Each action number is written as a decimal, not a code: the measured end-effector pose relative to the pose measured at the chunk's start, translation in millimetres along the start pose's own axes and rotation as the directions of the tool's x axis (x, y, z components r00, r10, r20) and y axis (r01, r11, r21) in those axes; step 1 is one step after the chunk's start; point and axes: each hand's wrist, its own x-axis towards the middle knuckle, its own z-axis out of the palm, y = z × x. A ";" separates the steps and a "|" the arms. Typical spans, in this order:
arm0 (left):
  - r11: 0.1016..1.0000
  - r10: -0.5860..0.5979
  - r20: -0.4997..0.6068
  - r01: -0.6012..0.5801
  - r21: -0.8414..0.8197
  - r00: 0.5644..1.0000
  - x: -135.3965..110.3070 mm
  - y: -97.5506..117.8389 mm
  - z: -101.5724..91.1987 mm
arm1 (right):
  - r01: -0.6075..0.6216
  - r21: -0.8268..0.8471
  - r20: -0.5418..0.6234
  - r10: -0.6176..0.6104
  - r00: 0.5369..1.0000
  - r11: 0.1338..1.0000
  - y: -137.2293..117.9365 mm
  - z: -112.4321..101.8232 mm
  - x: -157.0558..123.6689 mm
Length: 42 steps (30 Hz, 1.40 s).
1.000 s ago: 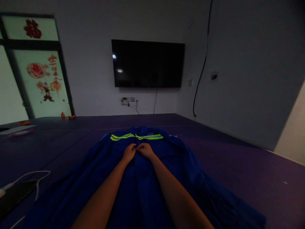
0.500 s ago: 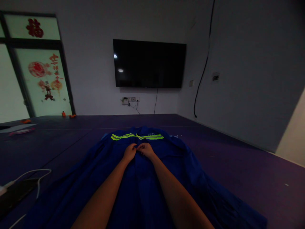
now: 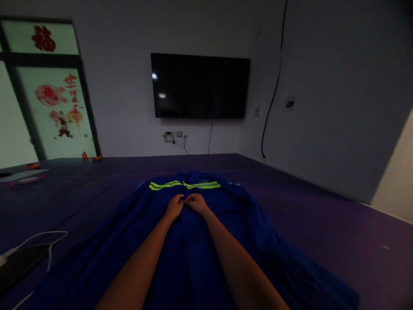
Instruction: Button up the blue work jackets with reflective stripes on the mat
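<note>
A blue work jacket (image 3: 238, 215) lies spread out flat in front of me, its collar end far from me and its sleeves out to both sides. Yellow-green reflective strips (image 3: 203, 185) cross its chest. Just below them, at the front opening, my left hand (image 3: 175, 206) pinches the cloth edge. My right hand (image 3: 196, 203) is closed on the same front edge, its fingertips almost meeting those of the left. Whatever small part sits between the fingertips is too dark and small to make out.
Purple matting (image 3: 306, 215) covers the floor. To the left lie a dark phone-like slab (image 3: 24, 262) and a white cable (image 3: 48, 233). Small orange objects (image 3: 97, 158) sit by the glass door (image 3: 54, 112). A television (image 3: 200, 86) hangs on the far wall.
Both hands keep their grip at the jacket's front with barely any movement. The whole view has shifted slightly.
</note>
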 end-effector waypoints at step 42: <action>1.000 -0.006 -0.007 0.006 0.000 1.000 -0.3 0.6 -0.4 | -0.040 -0.021 -0.041 0.039 0.998 0.999 1.7 1.8 2.5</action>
